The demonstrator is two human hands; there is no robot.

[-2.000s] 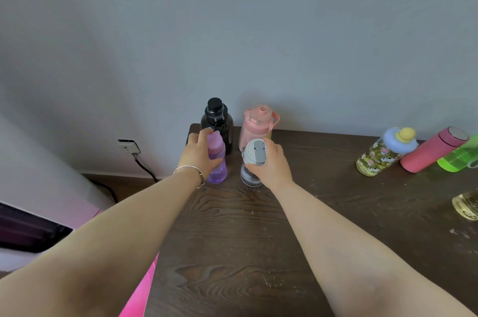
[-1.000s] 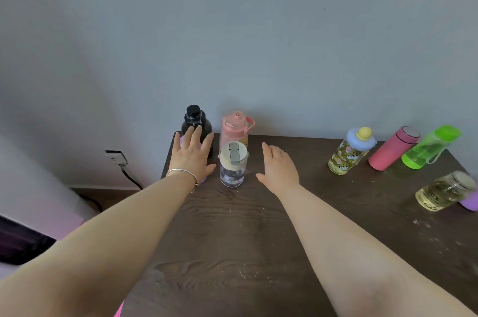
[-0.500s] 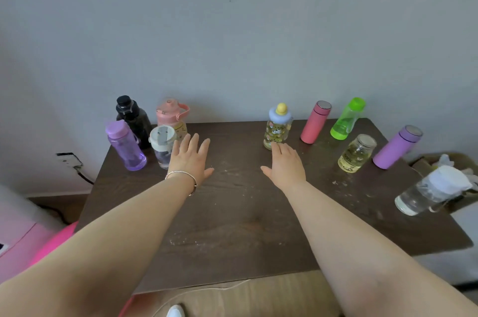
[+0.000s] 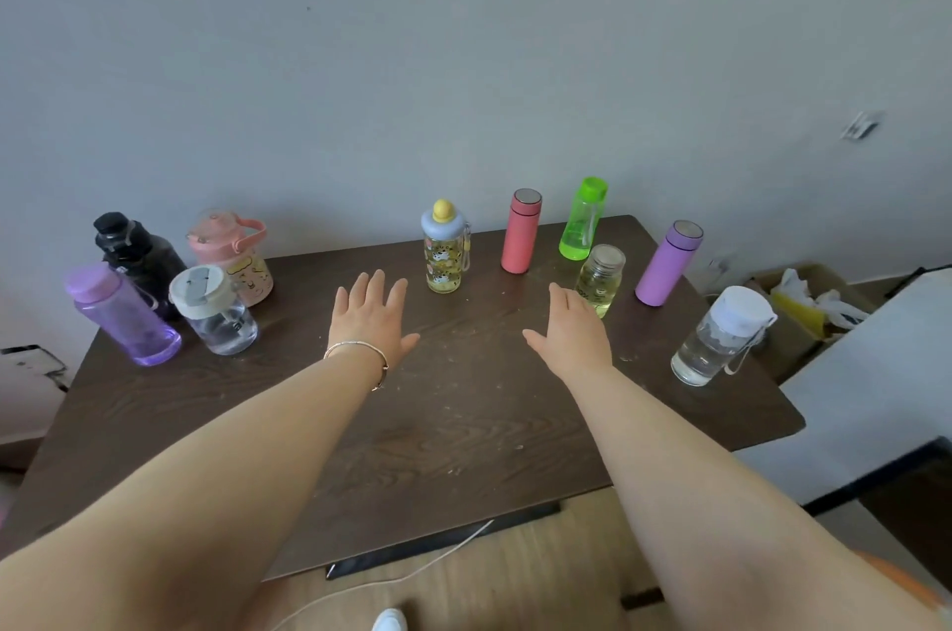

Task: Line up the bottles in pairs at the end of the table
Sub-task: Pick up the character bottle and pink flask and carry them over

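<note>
Four bottles sit paired at the table's [image 4: 412, 424] left end: black [image 4: 139, 252] and pink jug [image 4: 232, 254] behind, purple [image 4: 121, 316] and clear cup [image 4: 214, 311] in front, close together. Six left, scattered right: duck-cap [image 4: 444, 249], red flask [image 4: 520, 231], green [image 4: 583, 218], jar [image 4: 600, 277], lilac flask [image 4: 668, 263], white-cap [image 4: 721, 337].

I'm between pairs, I'd say. My left hand [image 4: 373, 321] and right hand [image 4: 574, 337] hover over the table, grip wide, holding nothing.

Next pair likely duck-cap for left, jar for right; both near.

Contents: jar and duck-cap hold yellowish liquid, white-cap and clear cup some clear liquid. Flasks opaque, can't tell.
</note>
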